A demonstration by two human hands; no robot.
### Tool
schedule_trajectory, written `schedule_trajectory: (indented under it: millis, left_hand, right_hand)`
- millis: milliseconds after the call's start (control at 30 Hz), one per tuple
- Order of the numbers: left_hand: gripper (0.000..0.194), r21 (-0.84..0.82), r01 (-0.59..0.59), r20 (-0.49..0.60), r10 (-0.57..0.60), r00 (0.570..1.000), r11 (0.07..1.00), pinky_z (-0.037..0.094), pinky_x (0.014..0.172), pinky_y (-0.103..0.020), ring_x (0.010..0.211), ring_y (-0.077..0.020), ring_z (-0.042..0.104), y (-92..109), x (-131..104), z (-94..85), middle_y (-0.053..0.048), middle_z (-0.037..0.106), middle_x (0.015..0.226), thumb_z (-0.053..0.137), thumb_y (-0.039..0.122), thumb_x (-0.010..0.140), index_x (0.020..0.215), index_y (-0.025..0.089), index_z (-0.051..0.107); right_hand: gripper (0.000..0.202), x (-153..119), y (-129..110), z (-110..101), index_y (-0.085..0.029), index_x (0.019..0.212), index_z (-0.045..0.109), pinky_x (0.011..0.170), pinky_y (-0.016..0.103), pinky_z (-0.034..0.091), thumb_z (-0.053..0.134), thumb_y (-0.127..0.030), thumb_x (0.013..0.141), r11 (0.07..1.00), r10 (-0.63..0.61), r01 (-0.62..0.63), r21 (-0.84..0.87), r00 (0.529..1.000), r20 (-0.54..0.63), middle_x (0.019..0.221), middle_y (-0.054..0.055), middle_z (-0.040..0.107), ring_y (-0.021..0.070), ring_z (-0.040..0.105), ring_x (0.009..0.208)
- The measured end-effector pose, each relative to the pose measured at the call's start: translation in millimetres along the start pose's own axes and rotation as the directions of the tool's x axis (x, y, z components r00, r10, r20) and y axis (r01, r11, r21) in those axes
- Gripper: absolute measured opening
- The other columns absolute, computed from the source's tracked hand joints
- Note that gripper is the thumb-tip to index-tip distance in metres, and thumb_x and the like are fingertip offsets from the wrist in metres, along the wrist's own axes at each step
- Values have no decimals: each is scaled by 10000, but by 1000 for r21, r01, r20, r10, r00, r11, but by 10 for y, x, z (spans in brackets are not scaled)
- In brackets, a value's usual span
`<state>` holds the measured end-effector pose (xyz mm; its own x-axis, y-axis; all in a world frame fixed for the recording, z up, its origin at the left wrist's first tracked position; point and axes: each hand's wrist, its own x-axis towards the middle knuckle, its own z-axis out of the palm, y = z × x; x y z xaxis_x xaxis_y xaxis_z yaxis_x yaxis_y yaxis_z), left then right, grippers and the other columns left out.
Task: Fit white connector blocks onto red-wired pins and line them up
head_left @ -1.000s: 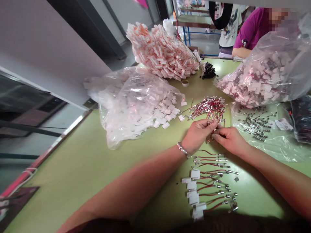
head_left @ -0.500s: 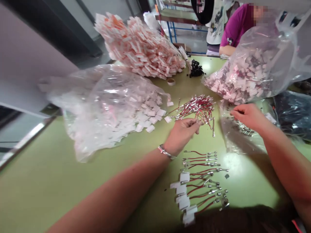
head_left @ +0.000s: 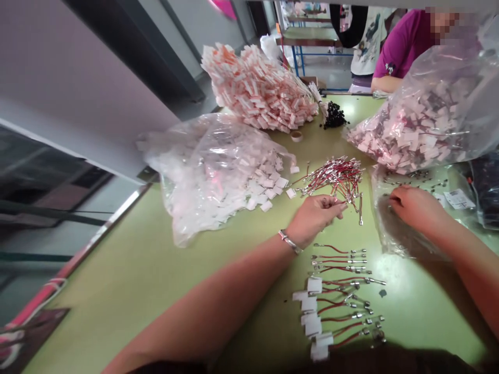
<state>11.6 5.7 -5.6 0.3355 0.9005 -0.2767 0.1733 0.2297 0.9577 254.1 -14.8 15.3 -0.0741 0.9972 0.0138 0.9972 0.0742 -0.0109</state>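
My left hand [head_left: 320, 215] is closed in a pinch at the near edge of a pile of short red wires with metal terminals [head_left: 335, 174]. A small shiny bit shows at its fingertips, too small to name. My right hand [head_left: 417, 210] has its fingers curled down over a clear plastic bag [head_left: 393, 236] with small metal parts [head_left: 419, 175] on it; whatever its fingertips hold is hidden. Nearer to me, red wires [head_left: 339, 270] lie in a row, and the closer ones have white connector housings [head_left: 313, 325] at their left ends.
A clear bag of white housings [head_left: 234, 161] spreads out on the left. Behind it lies a heap of white and orange pieces [head_left: 265, 93], beside black-tipped wires [head_left: 334, 115] and a tape roll [head_left: 297, 136]. Another full bag [head_left: 421, 124] stands at right, a person [head_left: 401, 47] behind it.
The view has turned left, so everything sits farther right. My right hand has moved slightly nearer to me, over the metal parts on the bag. My left hand stays pinched by the wire pile.
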Motion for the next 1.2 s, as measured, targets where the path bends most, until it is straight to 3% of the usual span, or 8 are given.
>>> schedule_trajectory:
  millis: [133,233,333,567,667,800,933,1200]
  left_hand:
    - [253,-51,-22,67,25,997,998,219,397,-201,419,-30,335,-31,-4,5,5,580,619,670,384,745,687,152,587]
    - [267,-72,-6,96,13,995,997,203,390,-199,408,-27,325,-47,-12,15,11,570,611,676,404,737,701,155,589]
    - [261,-102,18,115,-6,993,995,190,383,-198,397,-25,315,-47,-22,28,23,557,599,686,399,728,719,155,595]
    - [255,-177,22,206,15,978,984,179,389,-199,394,-27,300,-59,-27,21,30,570,576,704,384,707,710,151,601]
    - [288,-82,-53,230,71,971,995,234,407,-198,419,-39,355,-42,-40,-9,18,583,576,672,419,739,669,148,604]
    - [278,127,-175,215,145,966,976,326,475,-199,477,-57,431,35,-76,-31,17,573,547,616,361,789,615,145,606]
    - [243,244,-195,223,141,965,950,313,463,-201,459,-58,403,69,-90,-24,26,552,520,590,288,797,599,146,600]
    - [302,316,-247,267,164,950,916,369,519,-209,500,-74,472,65,-38,-75,14,575,533,553,322,829,584,156,610]
  right_hand:
    - [163,-54,-189,-51,-192,870,597,567,301,331,454,-272,868,950,10,18,312,996,-88,677,47,638,179,544,577]
    - [186,-131,-428,-10,-200,842,600,584,278,383,453,-306,883,796,-114,142,588,990,-85,681,17,640,148,551,595]
    - [164,-185,-605,65,-210,827,625,597,266,419,500,-309,865,644,-113,177,745,984,-136,691,0,633,133,557,626]
    - [190,-194,-686,111,-207,783,618,395,231,343,551,-378,832,404,-30,-14,915,999,28,608,-47,558,66,422,389]
    - [198,-181,-652,109,-206,710,601,469,233,379,562,-360,827,463,-81,68,884,996,-35,606,-37,576,82,467,477]
    - [178,-169,-589,118,-203,696,610,563,249,390,551,-286,842,644,-204,264,718,964,-171,621,-15,593,108,507,579]
    - [171,-185,-595,151,-195,715,613,593,272,383,526,-244,854,757,-304,382,530,924,-232,655,24,611,134,522,616]
    - [185,-191,-715,213,-192,727,634,602,262,401,542,-266,869,740,-176,237,629,971,-159,673,15,631,118,539,613]
